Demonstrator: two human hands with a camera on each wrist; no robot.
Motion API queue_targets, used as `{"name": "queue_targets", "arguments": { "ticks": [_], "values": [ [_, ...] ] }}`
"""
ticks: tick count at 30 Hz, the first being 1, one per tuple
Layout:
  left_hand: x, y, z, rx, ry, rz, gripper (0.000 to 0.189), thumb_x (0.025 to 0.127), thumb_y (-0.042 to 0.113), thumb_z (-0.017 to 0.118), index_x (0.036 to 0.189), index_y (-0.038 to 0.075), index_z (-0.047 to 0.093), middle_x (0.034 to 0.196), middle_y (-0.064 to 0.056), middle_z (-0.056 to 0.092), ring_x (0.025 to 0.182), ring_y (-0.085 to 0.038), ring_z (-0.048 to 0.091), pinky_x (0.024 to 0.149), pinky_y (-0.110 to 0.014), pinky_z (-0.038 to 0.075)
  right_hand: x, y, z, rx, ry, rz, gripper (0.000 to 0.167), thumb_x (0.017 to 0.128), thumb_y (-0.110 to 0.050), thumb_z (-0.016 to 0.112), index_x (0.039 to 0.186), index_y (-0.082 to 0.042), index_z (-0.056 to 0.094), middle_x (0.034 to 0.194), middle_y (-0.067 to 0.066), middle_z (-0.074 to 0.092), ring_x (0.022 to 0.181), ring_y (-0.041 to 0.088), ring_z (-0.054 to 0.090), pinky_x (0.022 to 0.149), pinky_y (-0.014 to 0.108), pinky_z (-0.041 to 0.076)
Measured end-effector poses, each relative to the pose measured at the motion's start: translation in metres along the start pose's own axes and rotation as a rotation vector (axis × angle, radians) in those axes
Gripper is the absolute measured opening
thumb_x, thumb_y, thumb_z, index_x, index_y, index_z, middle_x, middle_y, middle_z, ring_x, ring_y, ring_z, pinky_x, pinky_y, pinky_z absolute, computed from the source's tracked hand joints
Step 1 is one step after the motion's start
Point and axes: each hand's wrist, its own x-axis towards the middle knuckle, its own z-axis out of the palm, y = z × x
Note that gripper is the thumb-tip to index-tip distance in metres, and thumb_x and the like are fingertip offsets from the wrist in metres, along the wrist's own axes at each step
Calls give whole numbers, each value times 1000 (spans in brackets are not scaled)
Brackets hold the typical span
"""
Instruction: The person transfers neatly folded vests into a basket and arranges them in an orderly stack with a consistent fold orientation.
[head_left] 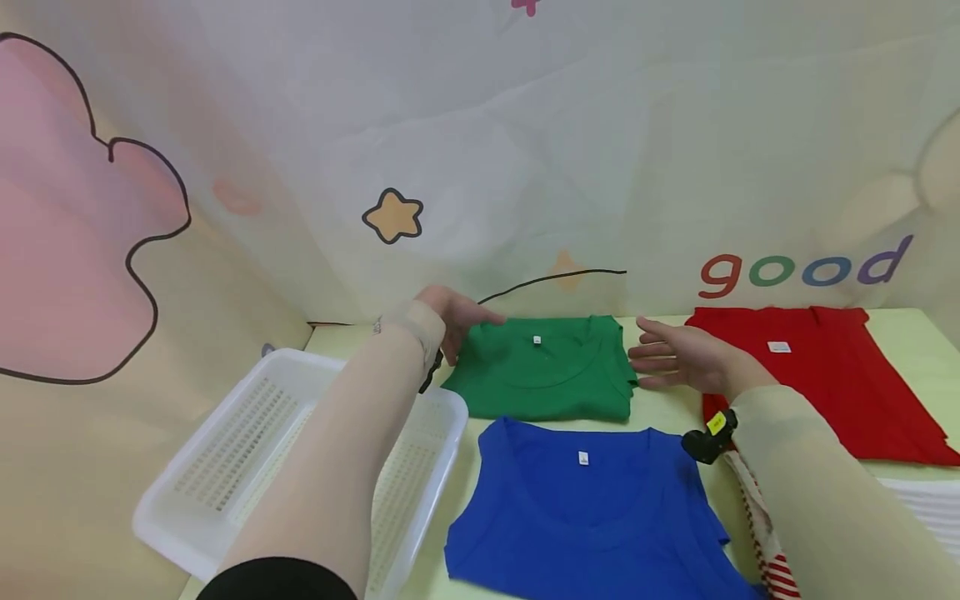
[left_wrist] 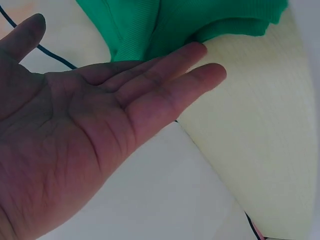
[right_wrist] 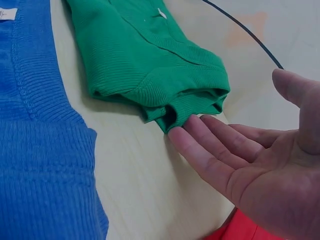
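Note:
A folded green ribbed top (head_left: 547,371) with a small white label lies at the back of the table, between both hands. My left hand (head_left: 459,319) is at its left edge; in the left wrist view its extended fingers (left_wrist: 170,92) reach the green fabric, palm showing. From the other side comes my right hand (head_left: 686,358), fingers extended and thumb raised. The right wrist view shows its fingertips (right_wrist: 181,137) right at the folded right edge of the green top. Neither hand grips any fabric.
A white perforated plastic basket (head_left: 442,467) stands at left, under the left forearm. A blue top (head_left: 585,517) lies in front of the green one, a red top (head_left: 832,383) at right. White ribbed fabric (head_left: 926,504) shows at the right edge. A printed backdrop (head_left: 525,183) rises behind.

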Motion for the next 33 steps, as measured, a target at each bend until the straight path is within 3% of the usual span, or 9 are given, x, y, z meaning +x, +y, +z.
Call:
{"name": "queue_targets", "arguments": {
  "ticks": [3, 6, 13, 19, 25, 33],
  "values": [
    [5, -5, -2, -25, -12, -21, 103, 105, 60, 59, 170, 0, 7, 173, -30, 22, 153, -47, 39, 127, -53, 32, 2, 0, 6, -5, 7, 3, 91, 111, -55, 46, 168, 6, 9, 171, 30, 25, 152, 49, 39, 112, 46, 51],
    [7, -10, -3, -49, -9, 0, 102, 105, 57, 61, 170, -1, 8, 172, -30, 22, 153, -47, 39, 125, -52, 35, 2, -2, 10, -4, 14, 4, 90, 112, -54, 45, 167, 8, 10, 171, 31, 26, 152, 49, 40, 112, 45, 51],
    [5, -17, -9, 55, 41, 76, 96, 105, 59, 60, 169, 0, 18, 164, -32, 39, 143, -46, 54, 118, -60, 44, 3, -9, 16, -18, 27, 15, 83, 113, -50, 42, 165, 10, 16, 168, 32, 31, 151, 48, 41, 113, 45, 51],
    [4, -22, -13, 11, -9, 61, 98, 106, 63, 53, 167, -6, 19, 165, -32, 37, 151, -48, 43, 120, -64, 38, 7, -11, 23, -62, 21, 23, 79, 115, -46, 37, 164, 12, 16, 168, 32, 30, 152, 48, 38, 117, 47, 48],
    [7, -30, -16, -70, -77, 28, 93, 110, 60, 47, 171, 2, 7, 171, -31, 26, 157, -47, 32, 125, -63, 31, 14, -16, 34, -75, 23, 7, 77, 116, -43, 38, 164, 13, 17, 168, 33, 30, 154, 48, 37, 122, 50, 40],
    [7, -36, -19, -129, 4, 42, 96, 106, 55, 60, 168, -3, 15, 164, -35, 38, 150, -50, 43, 113, -62, 48, 19, -20, 44, 17, 13, 16, 76, 116, -42, 37, 166, 10, 12, 172, 32, 22, 157, 48, 29, 123, 52, 37]
  ]
}}
